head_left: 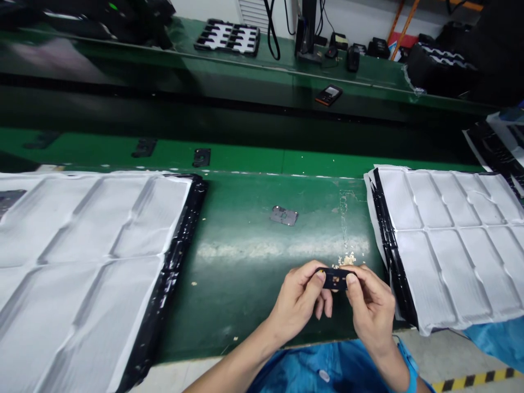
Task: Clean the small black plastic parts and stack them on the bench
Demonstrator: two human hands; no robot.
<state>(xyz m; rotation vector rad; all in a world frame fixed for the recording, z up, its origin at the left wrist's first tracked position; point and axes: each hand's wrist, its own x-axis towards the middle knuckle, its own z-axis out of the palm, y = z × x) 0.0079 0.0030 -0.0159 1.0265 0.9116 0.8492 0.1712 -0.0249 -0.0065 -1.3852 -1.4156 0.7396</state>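
Between my two hands, just above the front of the green table (241,305), is a small flat black plate (336,279) with a square cutout. My left hand (301,295) pinches its left end between thumb and fingers. The right end is pinched by my right hand (370,300). A similar dark plate (284,215) with holes lies flat on the table, farther off and to the left. Behind my right fingers sits a little heap of pale crumbs (349,258). What the plate's underside looks like is hidden.
Stacked black trays under white sheets stand left (94,218) and right (442,202). More black plates (202,158) lie along the green strip beyond. A handheld device (329,95) rests behind a dark band. On the back shelf is a slotted tray (227,37). A blurred person is at upper left.
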